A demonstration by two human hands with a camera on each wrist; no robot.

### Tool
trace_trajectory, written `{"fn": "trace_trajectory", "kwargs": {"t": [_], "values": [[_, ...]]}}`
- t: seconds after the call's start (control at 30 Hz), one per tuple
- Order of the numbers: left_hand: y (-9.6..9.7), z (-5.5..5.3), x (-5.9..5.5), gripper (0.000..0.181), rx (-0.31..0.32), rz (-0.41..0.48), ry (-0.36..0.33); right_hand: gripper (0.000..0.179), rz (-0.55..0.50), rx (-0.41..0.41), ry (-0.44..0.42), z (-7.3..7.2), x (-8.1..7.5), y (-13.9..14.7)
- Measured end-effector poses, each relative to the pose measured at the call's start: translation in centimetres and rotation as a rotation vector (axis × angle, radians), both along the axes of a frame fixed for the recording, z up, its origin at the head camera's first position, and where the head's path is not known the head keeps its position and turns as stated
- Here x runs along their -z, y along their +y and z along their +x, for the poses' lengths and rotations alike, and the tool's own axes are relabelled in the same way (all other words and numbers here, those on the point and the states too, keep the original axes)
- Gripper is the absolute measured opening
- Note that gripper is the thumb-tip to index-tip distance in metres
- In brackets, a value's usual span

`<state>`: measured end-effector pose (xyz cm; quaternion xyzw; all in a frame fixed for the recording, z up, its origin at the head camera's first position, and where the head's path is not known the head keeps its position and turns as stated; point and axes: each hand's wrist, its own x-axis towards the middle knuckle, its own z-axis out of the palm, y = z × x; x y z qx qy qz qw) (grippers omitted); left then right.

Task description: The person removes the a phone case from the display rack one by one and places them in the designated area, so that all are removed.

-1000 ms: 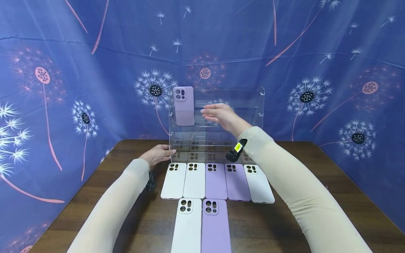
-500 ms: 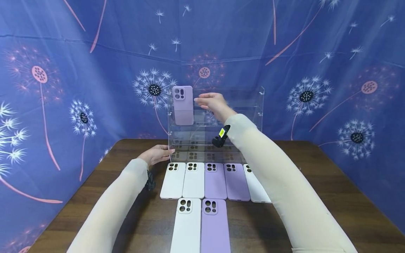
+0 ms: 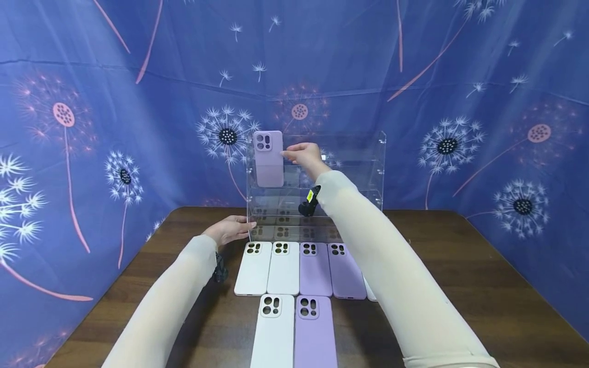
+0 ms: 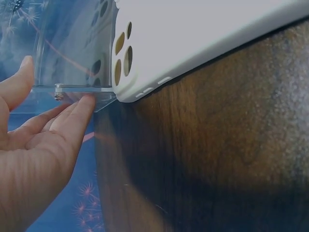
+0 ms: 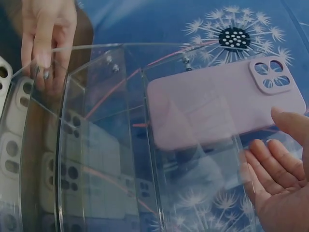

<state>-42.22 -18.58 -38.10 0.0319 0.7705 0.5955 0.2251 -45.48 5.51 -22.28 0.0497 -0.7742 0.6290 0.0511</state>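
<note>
A lilac phone case (image 3: 269, 153) stands upright at the upper left of a clear acrylic tiered display stand (image 3: 340, 197). My right hand (image 3: 303, 156) is at its right edge. In the right wrist view, the right thumb (image 5: 285, 121) overlaps the edge of this case near the camera cutout, the other fingers loosely bent beside it and apart from the thumb. My left hand (image 3: 232, 230) touches the stand's lower left side. Close up, the left fingers (image 4: 72, 118) lie nearly straight against the side panel, and the left thumb stands away from them.
In front of the stand, white cases (image 3: 253, 271) and lilac cases (image 3: 315, 273) lie in a row on the wooden table (image 3: 202, 327). Nearer me lie another white case (image 3: 272, 337) and a lilac case (image 3: 315, 337). A blue dandelion-print cloth (image 3: 161, 102) hangs behind.
My right hand has moved left across the stand to the edge of the standing lilac case, its fingers drawing closer together. My left hand has stayed at the stand's side.
</note>
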Motion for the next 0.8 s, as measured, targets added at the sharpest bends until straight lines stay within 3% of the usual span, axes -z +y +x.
{"fn": "trace_trajectory", "kwargs": {"t": [0.3,0.5,0.8], "values": [[-0.1,0.2,-0.2,0.071,-0.003,-0.05,-0.009,0.03,0.054,0.054,-0.01,-0.1,0.0,-0.9],[-0.2,0.1,-0.5,0.071,0.001,-0.037,-0.002,0.031,0.085,0.091,-0.085,-0.3,-0.7,-1.5],[0.0,0.0,0.1,0.068,-0.004,0.006,-0.01,0.031,0.162,0.129,-0.138,-0.4,-0.6,-1.7]]}}
